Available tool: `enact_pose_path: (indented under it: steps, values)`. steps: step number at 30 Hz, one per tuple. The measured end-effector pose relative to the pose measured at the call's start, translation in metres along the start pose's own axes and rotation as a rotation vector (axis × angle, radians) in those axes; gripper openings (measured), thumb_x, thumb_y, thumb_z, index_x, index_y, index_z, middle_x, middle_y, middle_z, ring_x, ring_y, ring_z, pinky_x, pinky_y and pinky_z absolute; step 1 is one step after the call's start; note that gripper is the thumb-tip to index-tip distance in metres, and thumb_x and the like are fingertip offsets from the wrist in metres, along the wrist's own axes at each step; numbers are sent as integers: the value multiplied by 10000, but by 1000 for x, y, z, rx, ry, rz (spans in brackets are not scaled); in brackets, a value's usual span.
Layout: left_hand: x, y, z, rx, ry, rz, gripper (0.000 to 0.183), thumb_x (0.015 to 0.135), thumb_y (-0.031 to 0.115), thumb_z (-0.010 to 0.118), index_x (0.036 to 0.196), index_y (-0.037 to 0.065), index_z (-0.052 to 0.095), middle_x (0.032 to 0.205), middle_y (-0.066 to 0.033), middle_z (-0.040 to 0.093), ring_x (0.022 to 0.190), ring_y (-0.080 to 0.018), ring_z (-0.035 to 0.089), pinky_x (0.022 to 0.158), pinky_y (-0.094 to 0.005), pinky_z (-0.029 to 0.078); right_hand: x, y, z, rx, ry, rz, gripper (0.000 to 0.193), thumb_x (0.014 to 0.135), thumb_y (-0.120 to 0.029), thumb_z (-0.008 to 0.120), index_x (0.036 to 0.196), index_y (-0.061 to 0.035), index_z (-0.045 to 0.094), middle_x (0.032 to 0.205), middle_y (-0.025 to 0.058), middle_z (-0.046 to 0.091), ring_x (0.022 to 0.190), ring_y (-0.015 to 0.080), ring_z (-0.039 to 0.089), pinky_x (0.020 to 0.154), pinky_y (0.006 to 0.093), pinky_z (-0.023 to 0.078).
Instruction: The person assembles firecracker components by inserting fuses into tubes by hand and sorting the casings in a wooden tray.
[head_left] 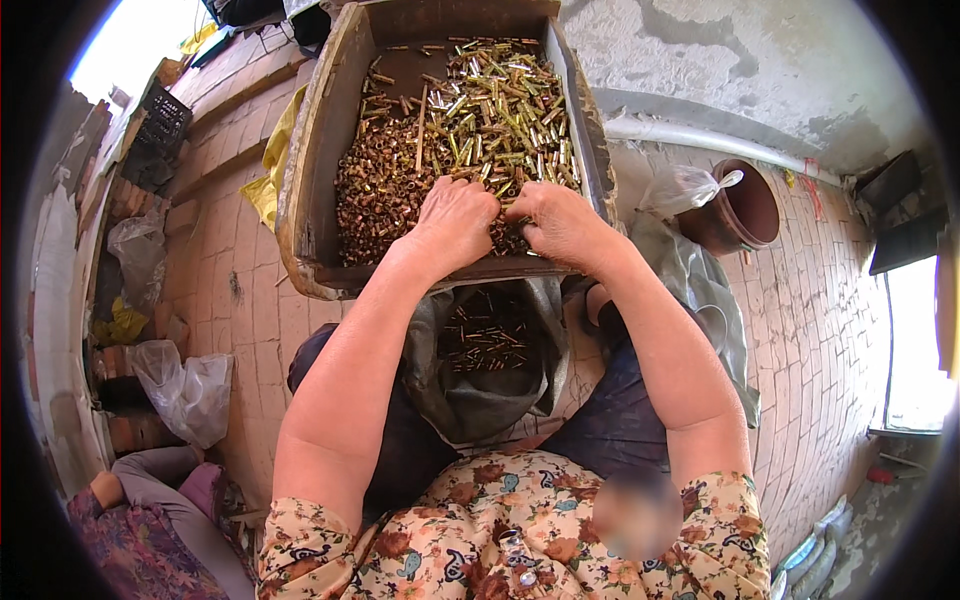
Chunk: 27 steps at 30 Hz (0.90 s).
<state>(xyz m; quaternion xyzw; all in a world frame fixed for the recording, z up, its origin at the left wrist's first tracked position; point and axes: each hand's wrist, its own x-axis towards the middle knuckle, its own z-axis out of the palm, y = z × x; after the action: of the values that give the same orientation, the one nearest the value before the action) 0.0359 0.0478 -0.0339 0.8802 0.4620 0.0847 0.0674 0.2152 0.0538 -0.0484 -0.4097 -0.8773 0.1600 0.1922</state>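
Note:
My left hand [455, 222] and my right hand [553, 222] are close together over the near side of a worn wooden tray [300, 215]. Both have their fingers curled in a pinch, and what they hold, if anything, is hidden. Beyond them lies a heap of slim brass-coloured metal pieces [510, 110]. Small copper-coloured ring-like pieces [375, 200] fill the tray's left side, beside my left hand. Between the two heaps lies a thin stick [421, 130]. Below the tray, between my knees, a grey-green sack [430, 375] gapes, with slim metal pieces [485, 345] inside.
A brown bucket [745, 210] with a tied clear bag [685, 190] stands right of the tray. Grey sheeting [705, 290] lies on the brick floor [800, 330]. On the left are a clear plastic bag [185, 390], a dark crate [163, 118] and another person's legs [185, 510].

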Motion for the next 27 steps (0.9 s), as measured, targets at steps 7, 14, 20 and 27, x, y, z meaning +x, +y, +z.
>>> enact_pose_path:
  steps: [7,14,20,27]
  values:
    - [4,6,-6,53,-54,17,119,648,24,566,731,23,651,809,-166,623,893,-298,586,837,-379,407,1,3,-2,77,-55,36,274,610,-70,553,854,-71,675,829,157,604,829,338,577,734,403,469]
    - [0,2,-6,7,-39,30,141,642,30,564,752,13,651,797,-184,633,852,-319,606,804,-397,430,-5,7,3,278,38,85,242,624,-15,577,854,-10,652,770,125,607,744,239,589,701,318,461]
    - [-10,7,-13,-351,60,-133,117,684,62,581,753,-19,630,779,-204,625,818,-330,610,745,-409,458,-14,-8,-5,571,155,216,178,699,-23,646,875,4,657,768,36,620,713,101,562,661,244,450]
    - [-23,7,-20,-1197,101,-338,48,761,-13,615,808,-5,614,694,-27,597,621,-100,572,607,-219,468,-28,-22,-18,772,156,377,219,745,-82,684,938,21,665,770,3,632,686,50,525,629,212,442]
